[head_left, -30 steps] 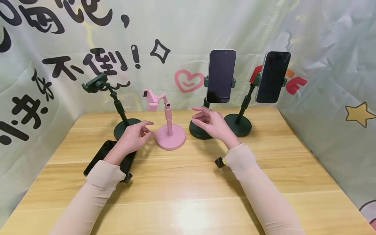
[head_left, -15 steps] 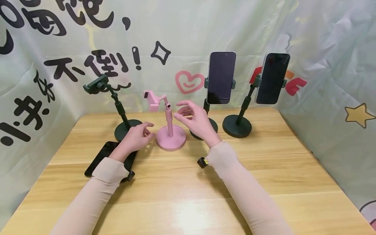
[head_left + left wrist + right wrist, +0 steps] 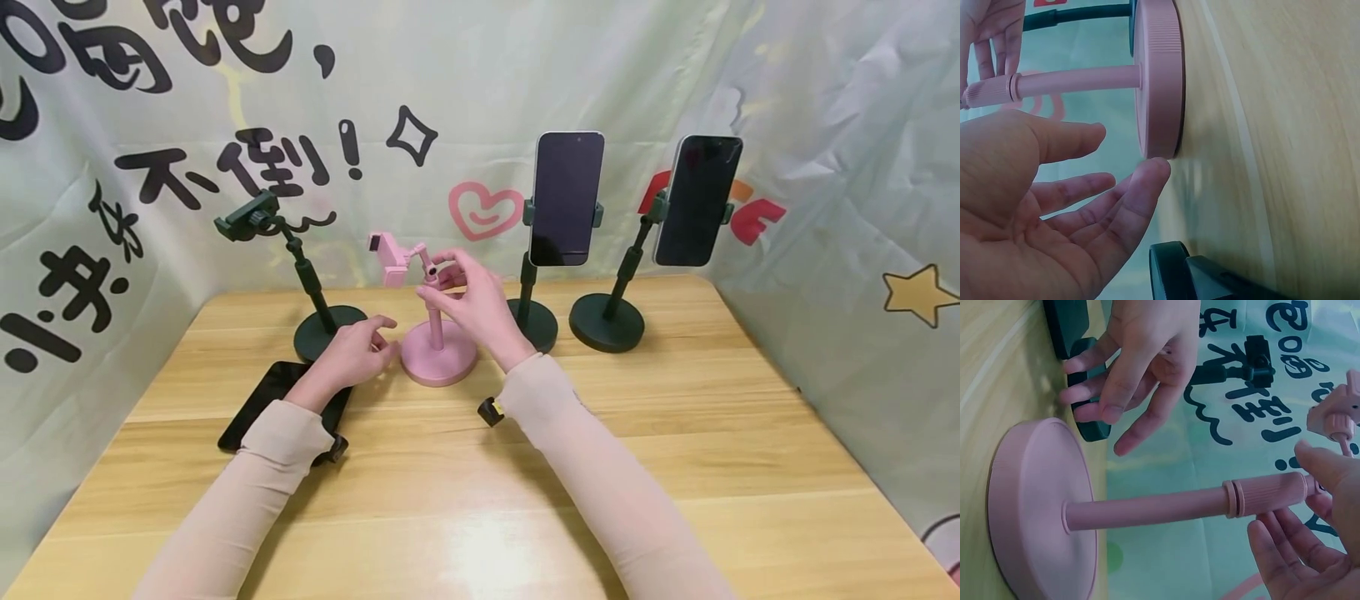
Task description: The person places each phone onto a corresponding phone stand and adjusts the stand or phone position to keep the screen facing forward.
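Observation:
A pink phone stand point(image 3: 439, 358) stands upright on the table, its clamp holding no phone. My right hand point(image 3: 480, 307) has come up to the stem's ribbed collar point(image 3: 1270, 495), fingers to one side and thumb to the other. In the right wrist view a gap shows between thumb and collar. My left hand point(image 3: 352, 354) hovers left of the pink base with loosely bent fingers. One left fingertip point(image 3: 1159, 165) is right at the base's rim, and nothing is held. Under the left wrist lies a black phone point(image 3: 258, 400), partly hidden by the arm.
Behind the left hand rises a dark green phone stand point(image 3: 318, 310) with a vacant clamp. Two more dark green stands at the right bear a silver-edged phone point(image 3: 566, 200) and another upright phone point(image 3: 697, 200). A printed cloth point(image 3: 375, 58) hangs along the table's back.
My right hand has moved left, from in front of a green stand to the pink stand's collar. The left hand stays almost where it was.

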Action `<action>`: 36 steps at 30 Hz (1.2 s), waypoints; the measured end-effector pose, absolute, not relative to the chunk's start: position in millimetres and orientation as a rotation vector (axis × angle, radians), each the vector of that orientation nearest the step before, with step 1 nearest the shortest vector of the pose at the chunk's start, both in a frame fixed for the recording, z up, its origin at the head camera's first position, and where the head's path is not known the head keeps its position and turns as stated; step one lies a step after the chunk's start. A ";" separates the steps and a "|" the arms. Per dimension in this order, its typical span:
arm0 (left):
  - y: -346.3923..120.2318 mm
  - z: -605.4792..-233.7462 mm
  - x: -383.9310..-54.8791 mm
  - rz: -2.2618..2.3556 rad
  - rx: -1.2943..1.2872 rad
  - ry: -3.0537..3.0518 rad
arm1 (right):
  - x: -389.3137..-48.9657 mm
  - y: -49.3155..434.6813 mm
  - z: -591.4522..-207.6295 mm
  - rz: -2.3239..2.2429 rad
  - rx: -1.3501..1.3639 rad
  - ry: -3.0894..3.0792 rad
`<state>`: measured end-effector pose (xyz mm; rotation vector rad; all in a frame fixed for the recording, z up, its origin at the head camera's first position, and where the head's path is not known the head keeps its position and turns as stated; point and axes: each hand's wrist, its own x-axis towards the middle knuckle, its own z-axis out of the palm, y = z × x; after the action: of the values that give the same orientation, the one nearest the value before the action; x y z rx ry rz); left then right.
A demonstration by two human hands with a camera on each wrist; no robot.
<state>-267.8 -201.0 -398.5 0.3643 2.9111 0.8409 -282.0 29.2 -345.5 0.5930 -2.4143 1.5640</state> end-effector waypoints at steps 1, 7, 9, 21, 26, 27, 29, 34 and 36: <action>-200.5 -398.6 -267.9 0.840 0.362 2.905 | -282.2 27.6 -345.4 1.557 0.587 -2.412; -198.5 -398.5 -269.4 0.838 0.357 2.862 | -284.7 20.9 -345.4 1.480 0.584 -2.399; -198.0 -398.2 -269.6 0.836 0.360 2.852 | -285.0 20.1 -345.3 1.464 0.583 -2.399; -191.1 -398.6 -269.0 0.796 0.369 2.818 | -283.1 21.3 -343.5 1.420 0.576 -2.427; -189.8 -396.5 -267.0 0.805 0.353 2.800 | -281.1 22.0 -342.5 1.423 0.586 -2.437; -189.9 -396.5 -266.7 0.804 0.354 2.796 | -280.6 22.2 -342.3 1.423 0.589 -2.439; -190.3 -396.7 -266.2 0.804 0.354 2.791 | -279.6 22.8 -342.1 1.427 0.595 -2.441; -190.5 -398.7 -265.2 0.810 0.345 2.789 | -276.2 26.0 -342.0 1.451 0.605 -2.438; -190.1 -399.5 -264.7 0.810 0.356 2.791 | -274.5 28.0 -341.8 1.467 0.608 -2.438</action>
<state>-264.7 -190.1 -399.5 0.3561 2.7912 0.8096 -274.5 28.0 -341.8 0.6078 -2.4376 1.4670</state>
